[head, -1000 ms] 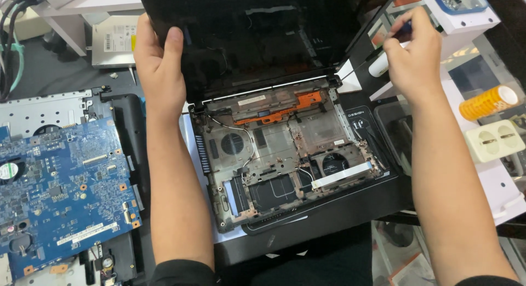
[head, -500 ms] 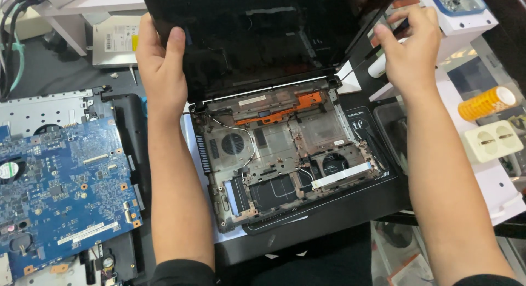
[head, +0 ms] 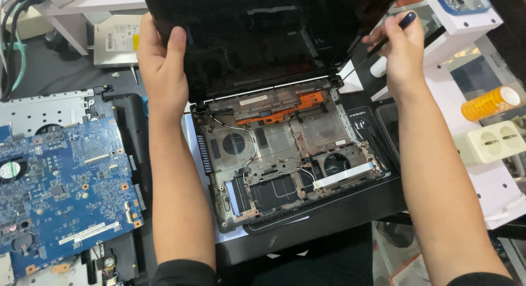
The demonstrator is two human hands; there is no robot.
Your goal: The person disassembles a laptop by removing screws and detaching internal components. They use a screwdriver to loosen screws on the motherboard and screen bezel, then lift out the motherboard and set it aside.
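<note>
1. The laptop screen panel (head: 257, 34), black and glossy, stood raised at the far edge of the laptop base (head: 285, 154), joined to it at the hinges.
2. The laptop base lay open in the middle of the worktop (head: 49, 72), stripped to its shell, with two round fan grilles, an orange bracket near the hinge line and thin loose wires showing.
3. A blue motherboard (head: 60, 193) lay flat to the left of the base, beside the left forearm, with a grey metal plate (head: 44, 108) just beyond it.
4. An optical drive (head: 118, 42) sat further back on the left.
5. The left hand (head: 161, 69) clasped the screen panel's left edge, thumb on its front face.
6. The right hand (head: 402, 53) was at the panel's right edge, its grip clenched around a dark-handled screwdriver (head: 392, 31); whether the fingers also touched the panel could not be told.
7. A yellow tape roll (head: 490, 102) and a cream socket strip (head: 490, 143) lay to the right, well apart from the hands.
</note>
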